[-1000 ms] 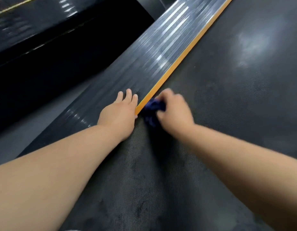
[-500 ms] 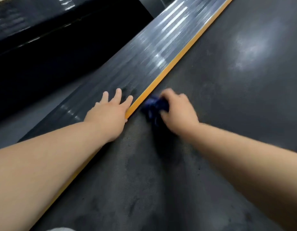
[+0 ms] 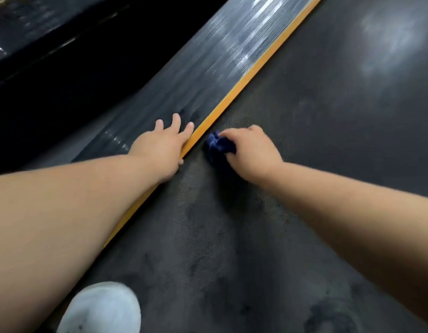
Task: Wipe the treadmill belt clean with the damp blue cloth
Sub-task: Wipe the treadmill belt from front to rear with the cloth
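Note:
The dark textured treadmill belt [image 3: 316, 145] fills the middle and right of the head view, with dull smudges near the bottom. My right hand [image 3: 252, 153] grips a bunched dark blue cloth [image 3: 216, 146] and presses it onto the belt just right of the yellow edge strip [image 3: 241, 84]. Flat on the ribbed side rail [image 3: 208, 68], my left hand [image 3: 163, 146] rests with fingers spread, its thumb side against the yellow strip. Most of the cloth is hidden under my right hand.
A white shoe [image 3: 102, 308] stands at the bottom left beside the belt's edge. Left of the rail the floor drops into shadow, and a second dark glossy machine [image 3: 27, 25] runs along the top left.
The view has tilted down, bringing the white shoe into sight. My right hand with the cloth has stayed beside the yellow strip; my left hand slid slightly back along the rail.

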A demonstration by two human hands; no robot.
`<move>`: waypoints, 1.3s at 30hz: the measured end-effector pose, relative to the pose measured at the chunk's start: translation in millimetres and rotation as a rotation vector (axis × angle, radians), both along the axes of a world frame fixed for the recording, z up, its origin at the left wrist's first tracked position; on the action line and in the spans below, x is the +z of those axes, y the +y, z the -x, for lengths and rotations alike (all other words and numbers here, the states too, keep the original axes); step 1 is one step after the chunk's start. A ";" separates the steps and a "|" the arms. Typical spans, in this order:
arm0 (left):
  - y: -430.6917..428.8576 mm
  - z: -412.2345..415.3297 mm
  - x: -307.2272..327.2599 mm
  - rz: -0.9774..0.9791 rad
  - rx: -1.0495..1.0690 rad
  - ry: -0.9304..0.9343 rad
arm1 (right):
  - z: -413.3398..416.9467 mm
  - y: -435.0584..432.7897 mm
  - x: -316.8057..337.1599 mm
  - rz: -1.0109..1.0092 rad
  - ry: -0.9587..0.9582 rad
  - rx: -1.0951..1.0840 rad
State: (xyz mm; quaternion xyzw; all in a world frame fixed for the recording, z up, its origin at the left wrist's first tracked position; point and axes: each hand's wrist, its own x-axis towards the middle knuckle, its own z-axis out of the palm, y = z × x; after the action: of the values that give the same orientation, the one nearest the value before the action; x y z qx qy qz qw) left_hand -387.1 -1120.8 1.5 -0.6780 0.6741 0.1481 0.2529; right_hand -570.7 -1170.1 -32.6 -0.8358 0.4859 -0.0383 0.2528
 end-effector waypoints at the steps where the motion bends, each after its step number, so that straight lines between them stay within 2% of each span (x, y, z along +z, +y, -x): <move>1: 0.4 -0.9 0.9 -0.004 0.005 0.000 | 0.9 -7.6 1.3 0.014 -0.005 -0.038; 5: 1.6 -2.5 -0.5 -0.024 0.032 0.018 | 7.9 -55.7 0.7 0.046 0.011 -0.456; 8: 0.0 -5.9 -2.9 -0.004 0.029 0.006 | -3.2 -47.4 -5.0 0.065 0.052 -0.345; 12: 2.1 -4.0 -3.8 0.003 0.029 -0.001 | -8.6 13.8 -14.3 0.025 -0.123 -0.283; 15: 1.9 -3.1 -1.8 -0.003 0.068 0.028 | -3.6 37.1 -7.3 -0.025 -0.119 -0.058; 17: -0.9 -4.2 0.9 0.006 0.067 0.039 | 3.9 9.4 -9.1 0.020 -0.045 0.061; 19: -0.2 -3.9 0.7 -0.003 0.061 0.040 | 11.1 -28.5 -17.2 0.096 0.041 0.003; 22: -0.3 -3.2 -4.7 0.005 0.073 0.047 | 21.9 -75.7 -18.3 0.097 0.051 -0.314; 23: -0.9 -3.9 -4.4 0.005 0.074 0.048 | 18.9 -79.9 -15.7 0.092 0.069 -0.346; 26: -1.3 -5.0 -3.9 -0.002 0.071 0.040 | -3.3 -49.2 -6.0 0.072 0.114 -0.270; 31: 0.2 -4.2 -11.0 0.028 0.097 0.047 | -15.3 48.3 -7.0 0.037 -0.033 0.024; 34: -0.2 -7.9 -8.4 0.057 0.080 0.041 | -10.3 37.2 -6.8 0.027 -0.057 0.238; 36: 2.5 -8.7 -5.6 0.065 0.051 0.067 | 3.2 6.8 -12.2 0.126 -0.004 0.119; 39: 18.0 -16.1 -4.4 0.079 0.028 0.129 | 19.8 -24.4 -14.3 0.155 0.084 -0.280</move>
State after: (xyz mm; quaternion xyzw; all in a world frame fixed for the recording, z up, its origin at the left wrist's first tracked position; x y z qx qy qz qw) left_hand -371.0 -1102.8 -2.9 -0.6858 0.6848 0.1682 0.1801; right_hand -590.5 -1194.4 -46.9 -0.7779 0.6032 -0.0755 0.1594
